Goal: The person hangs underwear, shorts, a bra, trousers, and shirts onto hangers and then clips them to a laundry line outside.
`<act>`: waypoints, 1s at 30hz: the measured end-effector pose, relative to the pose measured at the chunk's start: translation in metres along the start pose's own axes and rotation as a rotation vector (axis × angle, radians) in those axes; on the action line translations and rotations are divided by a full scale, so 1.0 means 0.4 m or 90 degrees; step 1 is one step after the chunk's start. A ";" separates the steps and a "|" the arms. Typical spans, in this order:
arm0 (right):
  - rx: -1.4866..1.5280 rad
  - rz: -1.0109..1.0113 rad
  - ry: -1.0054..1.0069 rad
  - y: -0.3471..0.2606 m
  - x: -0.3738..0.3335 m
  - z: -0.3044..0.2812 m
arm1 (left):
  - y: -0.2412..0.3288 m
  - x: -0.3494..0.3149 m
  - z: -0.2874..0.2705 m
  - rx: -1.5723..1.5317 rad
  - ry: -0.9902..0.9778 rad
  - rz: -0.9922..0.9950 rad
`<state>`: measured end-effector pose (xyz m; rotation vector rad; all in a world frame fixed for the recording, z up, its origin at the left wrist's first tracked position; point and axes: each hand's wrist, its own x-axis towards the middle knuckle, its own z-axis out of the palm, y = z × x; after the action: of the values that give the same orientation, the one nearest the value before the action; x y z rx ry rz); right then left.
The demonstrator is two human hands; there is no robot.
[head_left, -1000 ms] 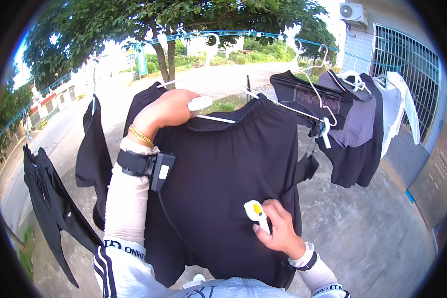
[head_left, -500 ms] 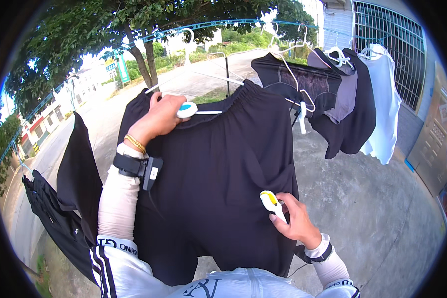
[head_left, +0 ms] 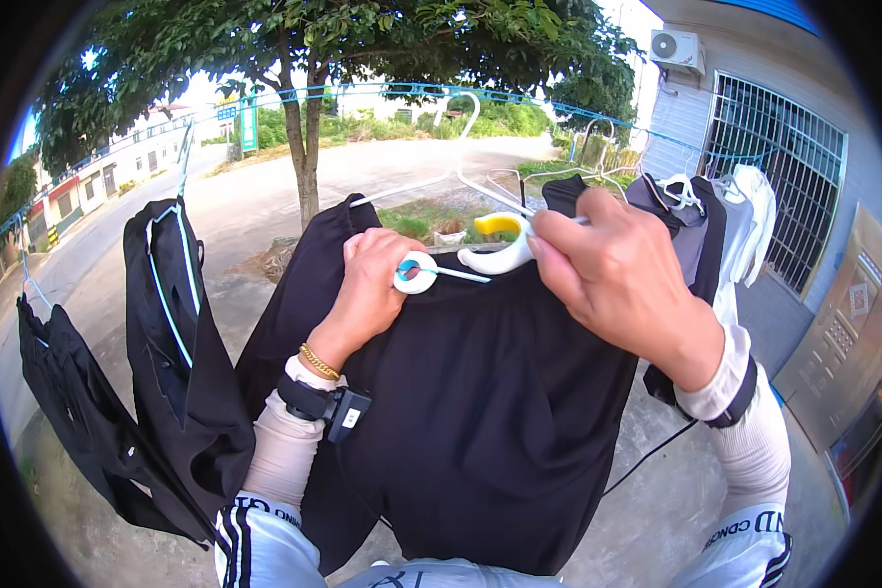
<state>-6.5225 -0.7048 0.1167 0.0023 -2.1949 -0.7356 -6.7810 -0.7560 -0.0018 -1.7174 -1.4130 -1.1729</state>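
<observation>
Black trousers (head_left: 480, 421) with a gathered waistband hang before me on a white hanger (head_left: 416, 184). My left hand (head_left: 367, 279) is closed at the left part of the waistband, around a white clothes peg with a blue lining (head_left: 417, 285), whose round jaw end sticks out past my fingers. My right hand (head_left: 627, 269) pinches a second white clothes peg with a yellow lining (head_left: 498, 260). Its jaws are spread and point left, just above the waistband and near the hanger's right arm. Its handles are hidden by my fingers.
A blue line (head_left: 363, 90) runs across at the top. Other dark trousers (head_left: 181, 382) hang at the left, and dark tops and a white garment (head_left: 750, 216) at the right. Behind stand a tree (head_left: 309, 147) and a wall with a barred window (head_left: 774, 176). A thin black cable (head_left: 652, 456) dangles below my right arm.
My right hand has risen from the trousers' lower right to the waistband, and its yellow-lined peg has opened. My left hand stays at the waistband. The view has tilted up.
</observation>
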 end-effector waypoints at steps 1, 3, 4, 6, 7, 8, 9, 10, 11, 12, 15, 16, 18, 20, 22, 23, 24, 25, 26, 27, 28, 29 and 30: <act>-0.023 -0.011 -0.045 0.008 0.025 0.023 | 0.004 -0.002 0.015 -0.005 0.024 -0.002; -0.063 -0.062 -0.109 0.023 0.054 0.077 | 0.012 -0.007 0.042 -0.016 0.066 -0.007; -0.071 -0.088 -0.132 0.031 0.062 0.099 | 0.011 -0.009 0.047 -0.026 0.076 -0.005; -0.061 -0.116 -0.158 0.042 0.076 0.127 | 0.002 -0.013 0.038 -0.038 0.051 -0.008; -0.048 -0.141 -0.186 0.048 0.084 0.135 | -0.004 -0.011 0.034 -0.039 0.055 -0.006; -0.049 -0.139 -0.188 0.055 0.087 0.143 | -0.009 -0.010 0.034 -0.065 0.029 0.012; -0.037 -0.163 -0.206 0.064 0.090 0.148 | -0.013 -0.008 0.034 -0.090 0.003 0.030; -0.025 -0.187 -0.225 0.074 0.095 0.152 | -0.015 -0.005 0.036 -0.094 0.003 0.031; 0.001 -0.201 -0.233 0.085 0.103 0.157 | -0.016 -0.004 0.036 -0.094 -0.021 0.031; 0.001 -0.199 -0.233 0.096 0.113 0.161 | -0.016 -0.003 0.037 -0.094 -0.044 0.031; 0.043 -0.196 -0.280 0.113 0.142 0.174 | -0.025 -0.001 0.034 -0.094 -0.044 0.028; 0.043 -0.199 -0.278 0.113 0.147 0.176 | -0.028 -0.001 0.031 -0.094 -0.047 0.023; 0.055 -0.201 -0.297 0.114 0.149 0.186 | -0.029 0.000 0.039 -0.097 -0.047 0.027; 0.047 -0.204 -0.328 0.115 0.153 0.201 | -0.030 0.003 0.039 -0.100 -0.050 0.034; 0.039 -0.202 -0.357 0.113 0.153 0.206 | -0.031 0.010 0.038 -0.087 -0.066 0.046; 0.045 -0.193 -0.372 0.110 0.158 0.205 | -0.038 0.013 0.040 -0.087 -0.066 0.048; 0.050 -0.183 -0.388 0.106 0.161 0.207 | -0.046 0.016 0.041 -0.104 -0.088 0.046; 0.016 -0.206 -0.363 0.086 0.154 0.215 | -0.055 0.021 0.042 -0.121 -0.110 0.043; -0.015 -0.233 -0.336 0.058 0.146 0.222 | -0.062 0.033 0.024 -0.155 -0.161 -0.013; 0.007 -0.232 -0.324 0.050 0.143 0.230 | -0.064 0.036 0.015 -0.152 -0.167 -0.023; 0.009 -0.234 -0.321 0.051 0.144 0.240 | -0.065 0.038 0.008 -0.149 -0.173 -0.035; 0.026 -0.237 -0.328 0.059 0.141 0.246 | -0.057 0.048 0.002 -0.126 -0.145 -0.015; 0.043 -0.240 -0.334 0.065 0.138 0.251 | -0.051 0.046 0.003 -0.126 -0.148 -0.014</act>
<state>-6.6240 -0.6454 0.1171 0.2961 -2.7615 -0.9492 -6.7996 -0.7424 0.0129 -2.0357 -1.4941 -1.1889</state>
